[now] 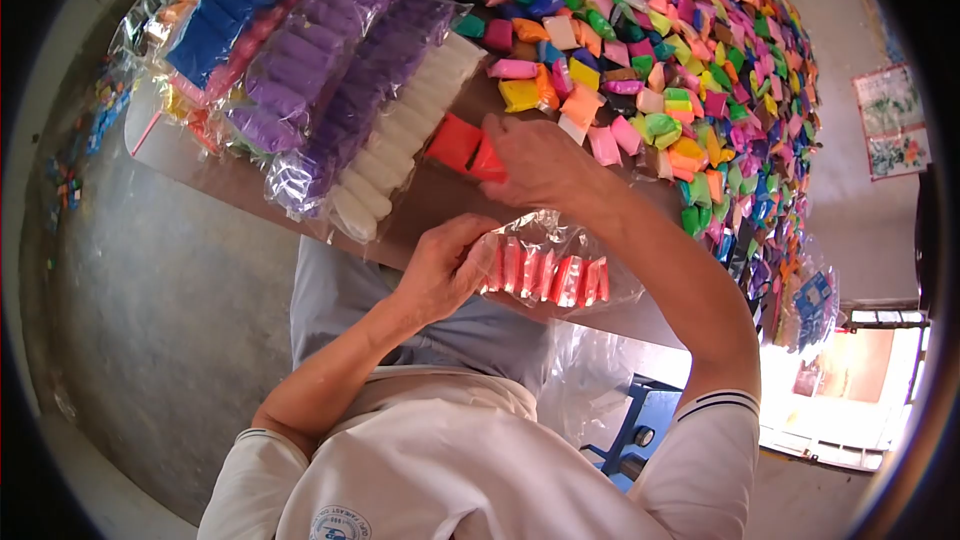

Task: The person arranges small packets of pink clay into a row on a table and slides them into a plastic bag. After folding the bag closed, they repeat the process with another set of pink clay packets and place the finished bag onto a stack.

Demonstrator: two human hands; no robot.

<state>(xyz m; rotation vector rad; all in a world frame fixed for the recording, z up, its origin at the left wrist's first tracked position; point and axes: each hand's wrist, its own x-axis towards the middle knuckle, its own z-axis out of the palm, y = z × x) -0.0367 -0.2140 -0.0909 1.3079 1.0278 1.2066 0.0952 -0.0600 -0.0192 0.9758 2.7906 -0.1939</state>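
Note:
My left hand (442, 262) pinches the near-left end of a clear plastic bag (625, 285) at the table's front edge. Inside the bag, several red packets (568, 281) stand in a row. Just beyond it, my right hand (540, 162) has its fingers closed on a loose red packet (487, 162); the fingertips are partly hidden. Another red packet (454, 143) lies on the table, directly left of that one.
Filled bags lie stacked at the left, among them white rolls (410, 120), purple packets (335, 30) and blue packets (235, 15). A large heap of multicoloured packets (690, 70) covers the table's far and right side. A blue machine (650, 425) stands below the table.

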